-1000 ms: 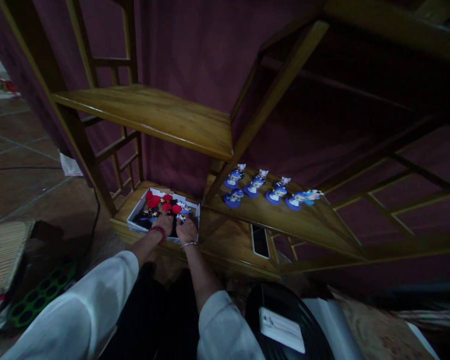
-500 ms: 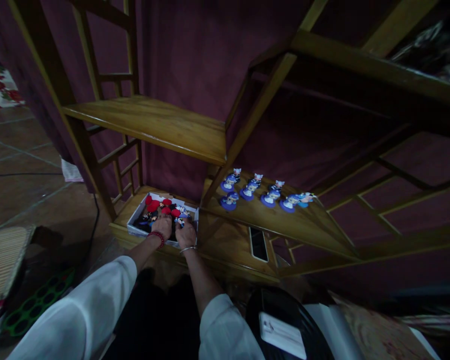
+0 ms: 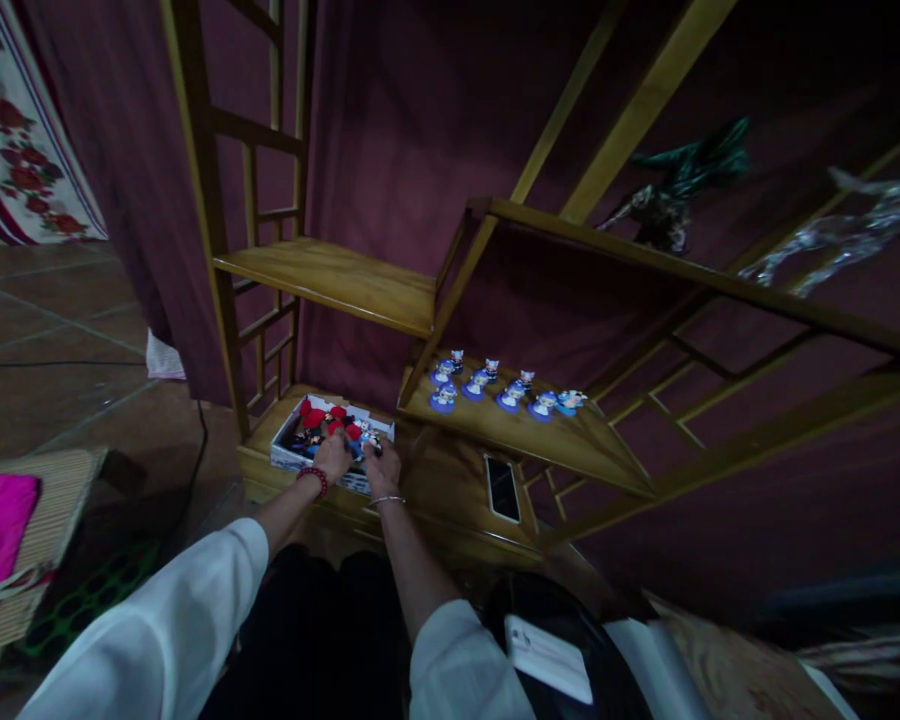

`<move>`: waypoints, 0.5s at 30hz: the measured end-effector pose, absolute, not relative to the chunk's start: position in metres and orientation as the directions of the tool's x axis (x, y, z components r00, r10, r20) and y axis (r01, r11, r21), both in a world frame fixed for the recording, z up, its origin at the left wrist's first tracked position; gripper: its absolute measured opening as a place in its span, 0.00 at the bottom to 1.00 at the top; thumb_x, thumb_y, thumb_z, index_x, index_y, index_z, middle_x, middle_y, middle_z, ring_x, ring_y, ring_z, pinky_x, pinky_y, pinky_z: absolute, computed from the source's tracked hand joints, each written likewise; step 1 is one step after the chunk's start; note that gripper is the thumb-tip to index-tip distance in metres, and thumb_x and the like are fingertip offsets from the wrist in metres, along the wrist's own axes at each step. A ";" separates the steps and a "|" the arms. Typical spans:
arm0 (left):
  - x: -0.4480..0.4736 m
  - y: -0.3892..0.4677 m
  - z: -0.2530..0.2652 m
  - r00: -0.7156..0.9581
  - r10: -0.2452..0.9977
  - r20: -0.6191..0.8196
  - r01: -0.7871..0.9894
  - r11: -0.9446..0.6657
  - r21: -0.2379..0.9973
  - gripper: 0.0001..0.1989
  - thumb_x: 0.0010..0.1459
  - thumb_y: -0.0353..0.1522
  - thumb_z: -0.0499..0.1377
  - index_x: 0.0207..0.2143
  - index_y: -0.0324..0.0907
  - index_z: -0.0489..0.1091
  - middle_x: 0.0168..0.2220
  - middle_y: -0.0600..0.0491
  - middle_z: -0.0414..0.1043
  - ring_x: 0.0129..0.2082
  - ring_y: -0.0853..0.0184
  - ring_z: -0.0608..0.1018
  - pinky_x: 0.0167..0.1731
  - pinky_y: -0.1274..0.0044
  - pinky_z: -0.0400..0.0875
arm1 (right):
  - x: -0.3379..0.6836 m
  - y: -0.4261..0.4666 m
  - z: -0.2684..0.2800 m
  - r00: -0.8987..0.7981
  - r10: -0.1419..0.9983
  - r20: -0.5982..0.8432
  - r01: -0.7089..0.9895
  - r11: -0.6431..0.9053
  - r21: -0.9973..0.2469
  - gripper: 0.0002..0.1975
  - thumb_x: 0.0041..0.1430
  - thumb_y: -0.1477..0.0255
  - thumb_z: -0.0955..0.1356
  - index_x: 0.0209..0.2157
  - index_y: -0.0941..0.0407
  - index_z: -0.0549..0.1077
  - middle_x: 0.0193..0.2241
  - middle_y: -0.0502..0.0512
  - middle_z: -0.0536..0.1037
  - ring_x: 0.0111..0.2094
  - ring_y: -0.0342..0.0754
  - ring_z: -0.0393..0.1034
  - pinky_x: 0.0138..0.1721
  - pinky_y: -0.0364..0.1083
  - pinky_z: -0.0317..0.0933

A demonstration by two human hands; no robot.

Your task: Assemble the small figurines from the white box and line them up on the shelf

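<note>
A shallow white cardboard box (image 3: 291,461) on the low wooden ledge holds several small figurines, some with large red parts (image 3: 313,418). My left hand (image 3: 334,456) reaches over its front side with fingers curled down; what they grip is hidden. Beside it, my right hand (image 3: 382,466) closes on a small blue-and-white figurine (image 3: 370,440) at the box's right end. On the shelf to the right, several figurines with purple bases (image 3: 476,386) stand in rows, with small grey-and-black ones (image 3: 492,368) behind them and a light-blue one (image 3: 571,401) at the right end.
A phone (image 3: 502,488) lies on the ledge below the figurine shelf. An upper shelf (image 3: 330,278) overhangs the box. Dark green (image 3: 694,165) and clear glassy (image 3: 847,230) ornaments stand higher up. A white card-like object (image 3: 547,658) rests on a black surface near my right arm.
The camera view has tilted upward, showing more of the upper shelves and ornaments. Both hands have shifted slightly right relative to the box. The figurines on the shelf stay in place.
</note>
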State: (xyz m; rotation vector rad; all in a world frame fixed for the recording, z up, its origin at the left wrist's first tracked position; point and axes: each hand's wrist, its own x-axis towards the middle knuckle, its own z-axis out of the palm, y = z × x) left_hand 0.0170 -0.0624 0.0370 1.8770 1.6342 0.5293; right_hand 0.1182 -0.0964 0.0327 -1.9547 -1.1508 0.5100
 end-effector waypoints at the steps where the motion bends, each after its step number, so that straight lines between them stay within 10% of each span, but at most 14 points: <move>1: 0.016 -0.066 0.038 0.159 0.985 -0.070 0.726 -0.069 0.684 0.09 0.51 0.26 0.52 0.37 0.38 0.65 0.34 0.46 0.72 0.38 0.63 0.74 0.38 0.76 0.64 | 0.117 -0.101 0.037 0.506 0.861 0.051 0.539 -0.269 -0.798 0.13 0.50 0.67 0.62 0.37 0.53 0.72 0.31 0.51 0.76 0.32 0.45 0.69 0.33 0.41 0.61; 15: 0.003 -0.134 0.058 0.121 0.992 -0.042 0.246 0.011 0.969 0.09 0.50 0.24 0.54 0.36 0.37 0.68 0.28 0.51 0.72 0.28 0.70 0.74 0.31 0.79 0.68 | 0.102 -0.172 0.074 0.491 0.862 0.130 0.549 -0.190 -0.814 0.15 0.51 0.65 0.61 0.38 0.53 0.71 0.27 0.48 0.75 0.29 0.43 0.69 0.31 0.40 0.61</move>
